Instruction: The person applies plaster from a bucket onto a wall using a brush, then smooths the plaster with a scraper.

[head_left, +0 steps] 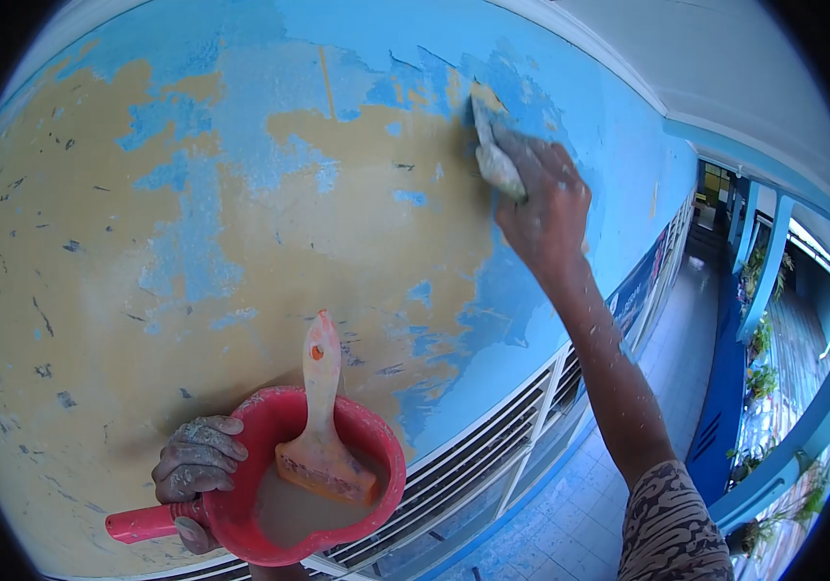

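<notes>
My right hand (546,194) is closed round the pale handle of a scraper (498,167), whose blade edge meets the wall (367,213) near the top, where blue paint is flaking. The wall shows tan patches among worn blue paint. Low in the view, my left hand (200,470) grips a red pot (391,484) by its rim and side, near its red handle. Greyish liquid (289,513) lies in the pot. A wide brush (323,426) with a pale handle stands tilted in it, its head partly in the liquid.
White window bars (531,407) run below the wall. To the right a tiled walkway (672,329) leads away beside a dark blue low wall (715,387), light blue posts (771,261) and potted plants (762,380). A white ceiling (744,68) is overhead.
</notes>
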A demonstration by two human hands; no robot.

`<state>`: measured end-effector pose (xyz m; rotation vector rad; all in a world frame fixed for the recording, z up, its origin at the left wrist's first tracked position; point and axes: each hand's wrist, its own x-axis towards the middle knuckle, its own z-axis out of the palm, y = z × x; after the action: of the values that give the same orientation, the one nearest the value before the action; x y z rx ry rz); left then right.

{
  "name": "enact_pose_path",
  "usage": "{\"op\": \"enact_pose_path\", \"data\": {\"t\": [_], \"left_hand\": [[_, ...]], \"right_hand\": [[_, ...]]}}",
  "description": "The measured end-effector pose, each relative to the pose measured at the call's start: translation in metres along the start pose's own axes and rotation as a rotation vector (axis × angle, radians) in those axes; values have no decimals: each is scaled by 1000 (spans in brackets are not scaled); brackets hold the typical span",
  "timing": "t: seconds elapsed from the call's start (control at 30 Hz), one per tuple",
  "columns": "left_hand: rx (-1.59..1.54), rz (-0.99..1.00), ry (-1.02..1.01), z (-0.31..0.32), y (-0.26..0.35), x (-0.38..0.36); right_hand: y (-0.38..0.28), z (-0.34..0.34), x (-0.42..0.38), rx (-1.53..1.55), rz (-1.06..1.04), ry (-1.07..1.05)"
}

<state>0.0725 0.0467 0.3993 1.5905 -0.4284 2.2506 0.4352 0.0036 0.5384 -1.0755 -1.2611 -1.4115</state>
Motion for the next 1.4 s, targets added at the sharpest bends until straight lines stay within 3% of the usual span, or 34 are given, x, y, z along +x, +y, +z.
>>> {"op": "enact_pose_path", "data": {"t": [0.07, 0.23, 0.4, 0.53, 0.63, 0.7, 0.9, 1.0, 1.4], "left_hand": [[6, 22, 10, -1, -2, 2], [-18, 19, -60, -7, -3, 3], [-19, -2, 29, 2, 1, 1], [-23, 1, 6, 2, 1, 2], [-20, -30, 2, 2, 0, 2], [-18, -22, 4, 2, 1, 2], [-1, -45, -23, 2, 1, 3], [5, -34, -22, 1, 2, 3], [12, -1, -11, 3, 4, 1]], "right_hand": [[-17, -7, -37, 60, -64, 21], [18, 2, 6, -59, 43, 33], [-25, -14, -43, 3, 19, -71], [16, 0, -4, -64, 45, -2], [2, -4, -1, -83, 86, -25], [-16, -8, -33, 22, 6, -11], [24, 3, 10, -116, 103, -12], [-17, -10, -29, 26, -20, -29], [-2, -6, -4, -36, -13, -62]]}}
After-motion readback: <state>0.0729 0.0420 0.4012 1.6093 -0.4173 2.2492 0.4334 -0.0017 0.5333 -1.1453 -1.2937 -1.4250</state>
